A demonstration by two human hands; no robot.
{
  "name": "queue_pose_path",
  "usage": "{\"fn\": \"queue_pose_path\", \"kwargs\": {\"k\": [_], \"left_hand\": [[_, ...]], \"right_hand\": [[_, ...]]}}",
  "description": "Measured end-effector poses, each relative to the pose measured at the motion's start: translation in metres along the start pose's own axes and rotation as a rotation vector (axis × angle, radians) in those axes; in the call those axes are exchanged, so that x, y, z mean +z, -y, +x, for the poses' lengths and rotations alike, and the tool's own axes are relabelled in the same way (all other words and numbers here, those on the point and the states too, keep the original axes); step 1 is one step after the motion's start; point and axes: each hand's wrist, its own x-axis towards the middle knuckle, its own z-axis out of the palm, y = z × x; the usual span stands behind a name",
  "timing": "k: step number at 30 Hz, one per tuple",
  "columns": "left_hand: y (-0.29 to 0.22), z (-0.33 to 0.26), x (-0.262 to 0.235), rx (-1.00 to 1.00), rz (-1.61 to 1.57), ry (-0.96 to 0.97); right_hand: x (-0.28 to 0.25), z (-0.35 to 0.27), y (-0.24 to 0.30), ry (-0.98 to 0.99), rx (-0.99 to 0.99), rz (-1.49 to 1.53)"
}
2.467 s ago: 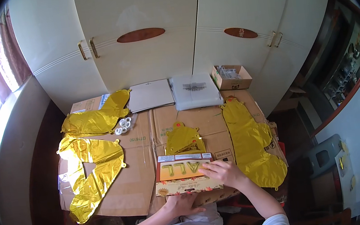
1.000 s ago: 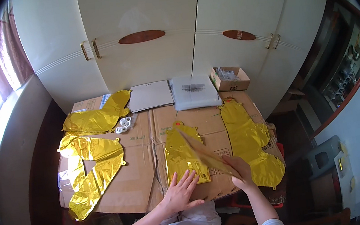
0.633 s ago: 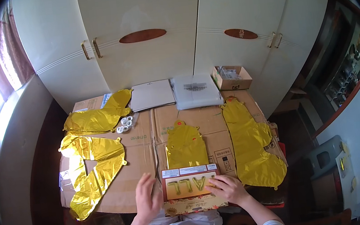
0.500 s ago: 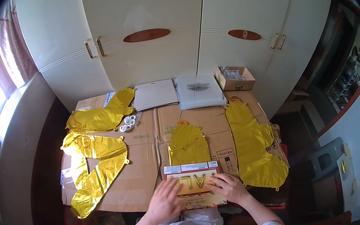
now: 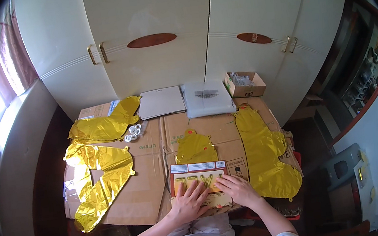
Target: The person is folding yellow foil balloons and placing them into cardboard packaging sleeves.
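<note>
A flat printed card package lies on the near edge of the cardboard-covered table. My left hand rests flat on its lower left part, fingers spread. My right hand presses on its lower right corner. Just beyond the card, a folded gold foil balloon lies flat, partly tucked under the card's far edge.
Flat gold foil balloons lie at the left, far left and right. White small pieces, a grey sheet stack, a clear plastic bag stack and an open small carton sit at the back, before white cupboard doors.
The card package, earlier lifted away while both hands smoothed the gold balloon, now lies over the balloon's near end. My left hand has come to rest flat on it beside my right.
</note>
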Motion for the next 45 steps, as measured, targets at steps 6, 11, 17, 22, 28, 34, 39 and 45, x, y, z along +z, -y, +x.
{"fn": "queue_pose_path", "kwargs": {"k": [6,11,17,22,28,34,39,45], "left_hand": [[-0.002,0.003,0.002,-0.045,-0.013,-0.005],[-0.001,0.006,0.002,-0.068,-0.042,0.012],[0.002,0.005,0.003,-0.079,-0.056,0.038],[0.002,0.004,0.004,-0.095,-0.050,0.055],[0.002,0.007,0.003,-0.069,-0.020,0.043],[0.003,0.002,0.006,-0.083,-0.031,0.042],[0.004,0.003,0.007,-0.080,-0.049,0.045],[0.004,0.002,0.007,-0.079,-0.019,0.037]], "right_hand": [[0.008,0.004,-0.009,-0.061,0.049,0.143],[0.009,0.027,-0.005,-0.196,0.130,0.127],[0.019,0.044,-0.011,-0.122,0.117,0.209],[0.030,0.099,-0.056,-0.121,0.327,0.523],[0.060,0.189,-0.120,-0.036,0.501,0.436],[0.052,0.224,-0.115,0.250,0.681,0.725],[0.042,0.211,-0.126,0.413,0.540,0.882],[0.027,0.191,-0.103,0.165,0.395,0.415]]}}
